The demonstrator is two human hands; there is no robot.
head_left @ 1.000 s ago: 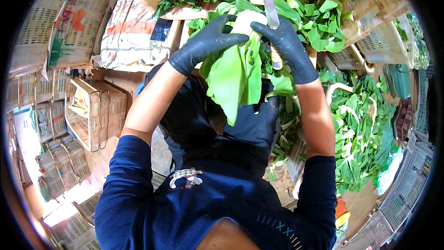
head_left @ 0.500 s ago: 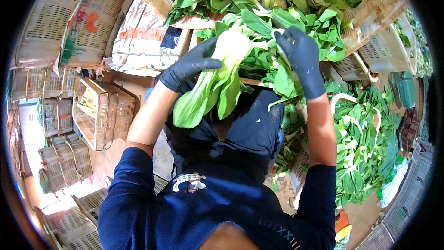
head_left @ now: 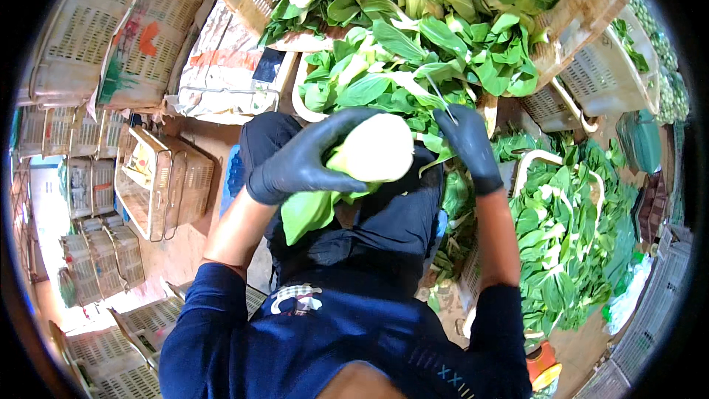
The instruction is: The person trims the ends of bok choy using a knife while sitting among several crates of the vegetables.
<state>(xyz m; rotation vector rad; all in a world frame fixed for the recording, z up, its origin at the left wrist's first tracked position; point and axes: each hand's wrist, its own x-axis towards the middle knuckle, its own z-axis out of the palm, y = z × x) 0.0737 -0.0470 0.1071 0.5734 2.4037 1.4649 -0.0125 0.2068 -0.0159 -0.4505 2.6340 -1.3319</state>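
Observation:
My left hand [head_left: 310, 155], in a black glove, is wrapped round a head of bok choy [head_left: 375, 149] above my lap. Its pale, rounded base faces up and to the right, and its green leaves hang below the hand. Off to the right, my gloved right hand [head_left: 467, 140] is closed, with a thin, narrow knife blade [head_left: 437, 89] sticking up from its fingers; the handle is hidden. Loose bok choy leaves [head_left: 362, 89] fill a pale-rimmed container in front of my knees. One drooping leaf [head_left: 439, 151] hangs beside the right hand.
A large tan crate [head_left: 583, 26] heaped with bok choy stands tilted beyond the leaves. To my right, another crate overflows with greens [head_left: 561, 244]. Stacked plastic crates [head_left: 166, 177] line the left side. A covered bundle [head_left: 233, 66] bears a dark flat object [head_left: 267, 65].
The bok choy has come down toward my lap, its base now turned toward me. My right hand has lowered and drawn back from it, and the blade now shows.

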